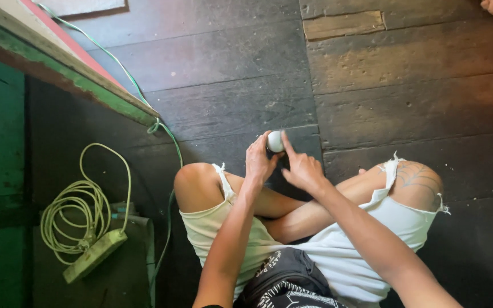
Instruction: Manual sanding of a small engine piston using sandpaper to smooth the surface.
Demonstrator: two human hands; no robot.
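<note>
We see a small white ball-shaped object (275, 141) held up over the dark plank floor (229, 57), just beyond the crossed legs, roughly centre frame; too small to tell what it is. Containers: we see nothing that holds anything. Left hand (259, 161) has fingers curled round the left side of the object, thumb and fingertips pinching it. Right hand (302, 170) touches its right side with the index finger stretched up along it, other fingers loosely bent; we cannot tell if the thumb is also on it. Both hands sit close together, nearly touching, wrists apart. Forearms run down to the near edge of the frame. Below the hands: pale torn-hem shorts (338, 251), bare knees left and right, a tattoo on the right thigh (417, 177). Near edge, a dark patterned cloth (286, 279) at the waist. To the left, well apart from the hands, a coiled pale green cable (75, 211) with a power strip (95, 255) lying on the floor. A thin green cord (169, 137) runs from the far left down past the left knee. Far left, a green-painted board edge (69, 80) crosses diagonally.
</note>
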